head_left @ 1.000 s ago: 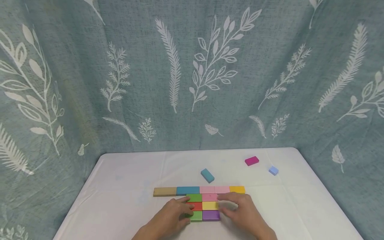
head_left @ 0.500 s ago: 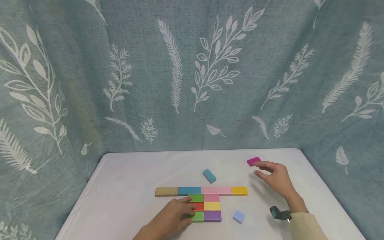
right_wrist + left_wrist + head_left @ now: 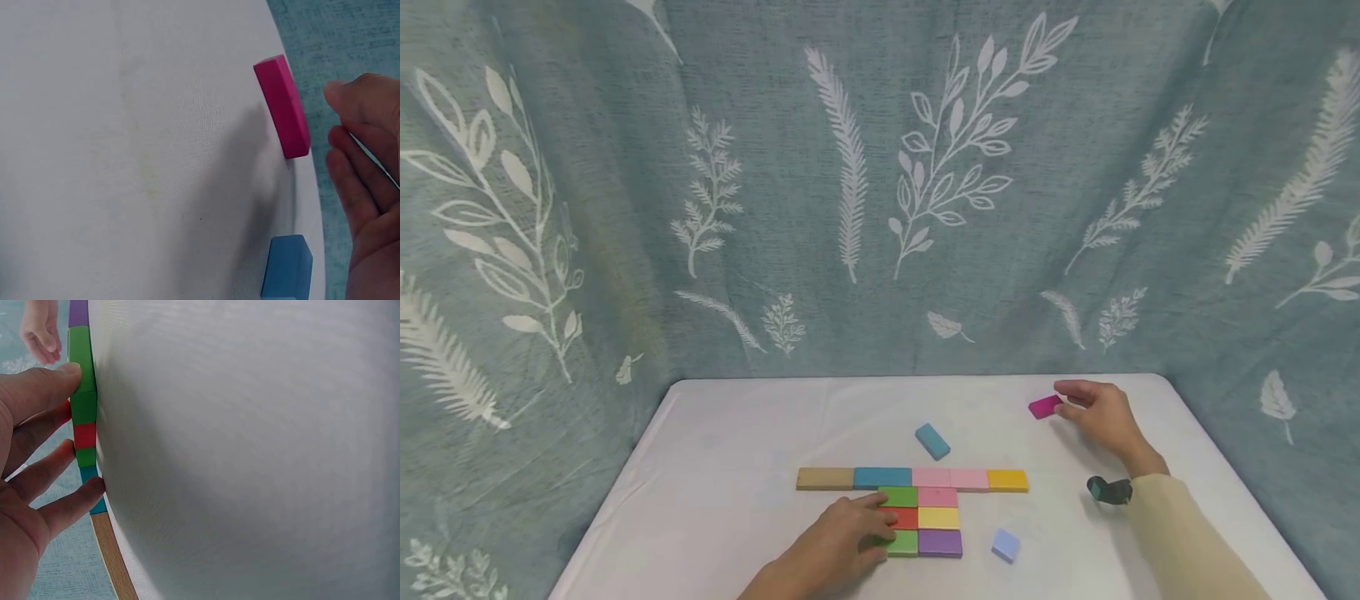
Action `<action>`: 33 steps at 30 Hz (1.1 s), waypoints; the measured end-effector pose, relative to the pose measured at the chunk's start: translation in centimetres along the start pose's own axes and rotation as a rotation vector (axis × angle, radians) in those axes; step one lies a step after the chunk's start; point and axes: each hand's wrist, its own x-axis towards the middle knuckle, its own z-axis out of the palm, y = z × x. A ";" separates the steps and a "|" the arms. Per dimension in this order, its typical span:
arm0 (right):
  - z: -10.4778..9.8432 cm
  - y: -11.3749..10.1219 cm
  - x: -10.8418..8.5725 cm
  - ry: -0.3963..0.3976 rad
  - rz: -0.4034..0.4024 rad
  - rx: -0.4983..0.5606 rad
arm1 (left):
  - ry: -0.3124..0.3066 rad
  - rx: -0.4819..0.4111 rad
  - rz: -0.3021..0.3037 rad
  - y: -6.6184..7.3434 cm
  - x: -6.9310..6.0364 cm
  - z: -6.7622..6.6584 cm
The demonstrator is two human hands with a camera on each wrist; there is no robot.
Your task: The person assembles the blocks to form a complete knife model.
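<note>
My left hand [image 3: 842, 537] rests its fingertips along the left edge of a flat group of coloured blocks: green [image 3: 898, 497], red [image 3: 906, 518], green [image 3: 904, 544], pink [image 3: 937, 497], yellow [image 3: 938, 518] and purple [image 3: 940, 543]. In the left wrist view, its thumb touches the front green block [image 3: 83, 407]. Near the back right, my right hand [image 3: 1105, 421] hovers beside a magenta block [image 3: 1044, 407], fingers loosely bent. The right wrist view shows a gap between the fingers and the magenta block [image 3: 283, 107]. A blue block [image 3: 287, 269] there seems hidden by this hand in the head view.
Behind the group runs a row of tan [image 3: 825, 479], blue [image 3: 882, 478], pink [image 3: 951, 477] and orange-yellow [image 3: 1007, 481] blocks. A teal block [image 3: 932, 442] lies beyond it, a light-blue block [image 3: 1005, 545] to the right. A leaf-patterned curtain [image 3: 880, 208] surrounds the white table [image 3: 730, 450].
My right hand has left the group's right side and moved back and right to the magenta block. This uncovers the front light-blue block. My left hand stays on the blocks.
</note>
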 end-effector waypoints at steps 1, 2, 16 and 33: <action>0.0 0.0 0.3 -0.009 0.003 -0.001 | -0.001 -0.002 -0.001 0.0 0.0 0.0; 0.0 0.1 0.5 -0.014 0.003 0.000 | -0.002 -0.002 -0.002 0.0 0.0 0.0; 0.7 1.2 0.8 -0.055 0.033 -0.019 | -0.007 0.011 -0.001 0.0 0.4 0.3; 1.0 -0.5 -2.6 0.010 -0.027 -0.051 | 0.014 0.020 -0.015 0.0 0.0 0.1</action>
